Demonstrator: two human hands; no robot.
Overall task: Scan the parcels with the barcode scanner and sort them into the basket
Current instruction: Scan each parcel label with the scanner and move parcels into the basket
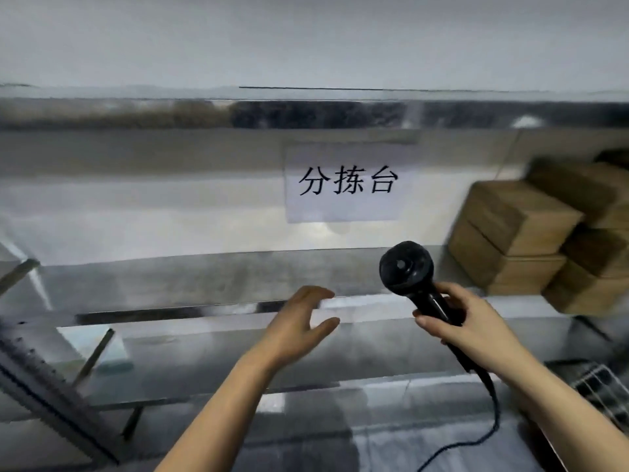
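Note:
My right hand [473, 330] grips the handle of a black barcode scanner [406, 267], whose round head points up and away over the steel table [190, 277]. Its black cable [490, 427] hangs down past my right wrist. My left hand [299, 323] hovers over the table's front edge with fingers relaxed and spread, holding nothing. Several brown cardboard parcels [517, 233] are stacked at the right end of the table, right of the scanner. A wire basket [602, 390] shows partly at the lower right edge.
A white paper sign [345, 183] with black characters hangs on the wall behind the table. A slanted metal frame [41, 376] with a perforated bar stands at the lower left. The picture is blurred.

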